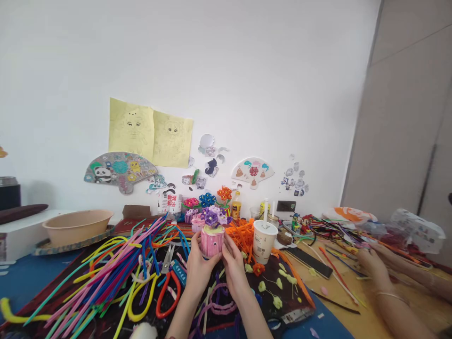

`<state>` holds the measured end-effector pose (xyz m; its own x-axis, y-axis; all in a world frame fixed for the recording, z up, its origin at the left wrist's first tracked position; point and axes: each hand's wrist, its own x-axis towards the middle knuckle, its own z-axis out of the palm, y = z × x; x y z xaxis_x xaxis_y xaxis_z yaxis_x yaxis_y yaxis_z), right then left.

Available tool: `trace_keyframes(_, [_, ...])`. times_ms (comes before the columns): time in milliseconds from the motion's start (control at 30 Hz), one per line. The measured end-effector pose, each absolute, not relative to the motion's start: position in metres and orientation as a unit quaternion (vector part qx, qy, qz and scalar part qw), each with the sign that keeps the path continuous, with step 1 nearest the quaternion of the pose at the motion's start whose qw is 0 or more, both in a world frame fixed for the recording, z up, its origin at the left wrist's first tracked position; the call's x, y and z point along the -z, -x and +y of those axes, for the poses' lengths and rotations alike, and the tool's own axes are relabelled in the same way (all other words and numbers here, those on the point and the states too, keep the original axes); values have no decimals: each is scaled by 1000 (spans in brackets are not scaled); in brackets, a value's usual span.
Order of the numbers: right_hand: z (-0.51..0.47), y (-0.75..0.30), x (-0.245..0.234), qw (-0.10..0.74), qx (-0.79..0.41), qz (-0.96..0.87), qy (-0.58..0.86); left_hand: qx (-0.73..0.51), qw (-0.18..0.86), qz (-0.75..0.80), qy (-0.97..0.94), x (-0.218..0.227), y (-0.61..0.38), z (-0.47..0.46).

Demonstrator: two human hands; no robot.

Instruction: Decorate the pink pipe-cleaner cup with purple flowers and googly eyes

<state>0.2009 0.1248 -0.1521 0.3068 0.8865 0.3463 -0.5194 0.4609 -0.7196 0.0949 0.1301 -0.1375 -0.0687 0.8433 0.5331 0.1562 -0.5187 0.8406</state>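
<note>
Both my hands hold up a small pink fuzzy pot (212,242) topped with purple pipe-cleaner flowers (213,217), above the black mat. My left hand (198,267) wraps the pot's left side and bottom, fingers curled. My right hand (233,266) presses on its right side, fingers closed against it. Below lie loose purple and pink pipe cleaners (217,306). A white paper cup (263,241) stands just right of my right hand.
A heap of coloured pipe cleaners (116,273) covers the left. Scissors (167,260) and orange-handled pliers (168,294) lie beside it. Orange pipe cleaners (242,233), a beige bowl (78,226), more flower pots (206,201). Another person's hands (374,268) work at right among sticks.
</note>
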Motion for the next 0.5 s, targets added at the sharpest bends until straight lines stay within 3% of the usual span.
trace_keyframes(500, [131, -203, 155, 760, -358, -426, 337, -629, 307, 385, -601, 143, -93, 135])
